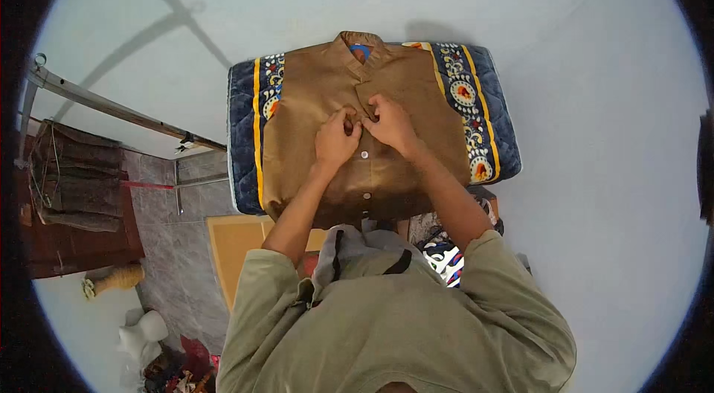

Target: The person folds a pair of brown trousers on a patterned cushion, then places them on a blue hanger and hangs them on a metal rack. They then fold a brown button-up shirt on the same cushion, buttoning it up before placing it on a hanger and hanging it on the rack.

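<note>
A brown shirt with a stand collar (312, 170) lies front up on a padded surface draped with a dark blue patterned quilted cloth (242, 136). At its front placket, below the collar, my left hand (338, 137) and my right hand (390, 121) pinch the fabric edges, fingertips close together. A pale button (365, 155) shows just below my fingers, and more buttons run down the placket towards me. Something blue (360, 50) shows inside the collar. Whatever lies between my fingertips is hidden.
A metal rail (128, 108) runs at the left, near dark hanging garments (78, 178). A flat tan board (234, 251) is below the padded surface's left side. White bags (142, 334) and a heap of cloth (184, 370) lie at lower left. A pale wall (585, 131) stands beyond and right.
</note>
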A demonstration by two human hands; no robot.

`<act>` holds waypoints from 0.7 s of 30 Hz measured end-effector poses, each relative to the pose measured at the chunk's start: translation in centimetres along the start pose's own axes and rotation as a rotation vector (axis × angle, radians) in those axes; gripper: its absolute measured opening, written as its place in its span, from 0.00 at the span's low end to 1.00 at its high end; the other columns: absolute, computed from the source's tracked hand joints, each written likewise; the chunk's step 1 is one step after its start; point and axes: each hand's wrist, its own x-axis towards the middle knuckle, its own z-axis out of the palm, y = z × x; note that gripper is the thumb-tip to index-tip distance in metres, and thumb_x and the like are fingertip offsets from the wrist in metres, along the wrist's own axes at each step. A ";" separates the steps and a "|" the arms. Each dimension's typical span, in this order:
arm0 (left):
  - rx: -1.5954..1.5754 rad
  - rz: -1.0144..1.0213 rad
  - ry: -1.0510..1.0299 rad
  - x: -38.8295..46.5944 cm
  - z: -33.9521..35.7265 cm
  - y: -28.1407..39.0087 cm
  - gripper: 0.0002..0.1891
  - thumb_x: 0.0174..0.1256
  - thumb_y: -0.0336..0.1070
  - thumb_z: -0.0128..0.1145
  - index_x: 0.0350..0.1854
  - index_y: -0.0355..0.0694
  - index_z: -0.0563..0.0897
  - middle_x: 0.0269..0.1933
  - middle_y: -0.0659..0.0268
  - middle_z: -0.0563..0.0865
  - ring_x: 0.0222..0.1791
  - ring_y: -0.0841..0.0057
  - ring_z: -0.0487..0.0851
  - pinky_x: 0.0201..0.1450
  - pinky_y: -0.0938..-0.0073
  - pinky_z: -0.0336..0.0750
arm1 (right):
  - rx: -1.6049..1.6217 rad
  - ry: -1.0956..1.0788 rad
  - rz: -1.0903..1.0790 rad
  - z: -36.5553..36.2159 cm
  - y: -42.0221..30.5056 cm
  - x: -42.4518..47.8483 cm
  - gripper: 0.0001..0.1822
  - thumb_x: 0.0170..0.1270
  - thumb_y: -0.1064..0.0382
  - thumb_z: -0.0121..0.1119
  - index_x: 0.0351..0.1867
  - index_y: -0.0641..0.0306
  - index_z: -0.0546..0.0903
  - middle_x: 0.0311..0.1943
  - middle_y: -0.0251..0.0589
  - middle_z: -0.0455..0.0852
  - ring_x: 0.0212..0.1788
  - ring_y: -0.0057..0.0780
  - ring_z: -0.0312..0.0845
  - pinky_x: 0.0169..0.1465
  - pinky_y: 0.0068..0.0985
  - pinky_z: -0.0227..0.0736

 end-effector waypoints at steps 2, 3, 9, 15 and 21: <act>-0.049 0.050 0.010 0.6 -0.2 0.2 0.15 0.64 0.41 0.65 0.52 0.45 0.84 0.42 0.62 0.87 0.41 0.60 0.87 0.44 0.58 0.81 | 0.150 -0.052 0.023 -0.2 1.0 0.3 0.25 0.62 0.56 0.70 0.57 0.68 0.82 0.45 0.56 0.89 0.45 0.47 0.88 0.51 0.37 0.80; -0.008 0.056 -0.017 0.9 -0.3 0.3 0.16 0.64 0.42 0.65 0.52 0.46 0.84 0.41 0.61 0.88 0.42 0.60 0.87 0.44 0.59 0.81 | 0.243 -0.085 0.053 -0.5 1.6 0.5 0.25 0.62 0.56 0.70 0.57 0.68 0.83 0.45 0.55 0.89 0.44 0.45 0.88 0.49 0.36 0.81; 0.042 0.077 -0.058 1.9 -0.4 0.7 0.16 0.63 0.44 0.65 0.52 0.49 0.86 0.37 0.61 0.89 0.41 0.62 0.88 0.44 0.61 0.81 | 0.709 -0.149 0.395 -1.8 4.0 0.1 0.22 0.66 0.62 0.66 0.59 0.71 0.80 0.42 0.43 0.88 0.35 0.29 0.84 0.35 0.29 0.85; 0.101 -0.006 -0.143 4.6 -0.4 0.8 0.15 0.63 0.45 0.64 0.49 0.46 0.87 0.37 0.60 0.90 0.42 0.60 0.89 0.45 0.60 0.81 | 0.540 0.063 0.355 -1.7 4.0 -0.1 0.26 0.68 0.65 0.60 0.67 0.62 0.71 0.39 0.43 0.87 0.34 0.28 0.86 0.31 0.27 0.87; 0.157 0.000 0.046 8.1 2.1 1.4 0.16 0.67 0.44 0.62 0.54 0.46 0.85 0.52 0.58 0.86 0.52 0.57 0.85 0.54 0.57 0.80 | 0.196 0.299 -0.021 -0.6 2.2 2.1 0.29 0.61 0.67 0.66 0.65 0.55 0.73 0.43 0.47 0.87 0.39 0.47 0.85 0.44 0.41 0.77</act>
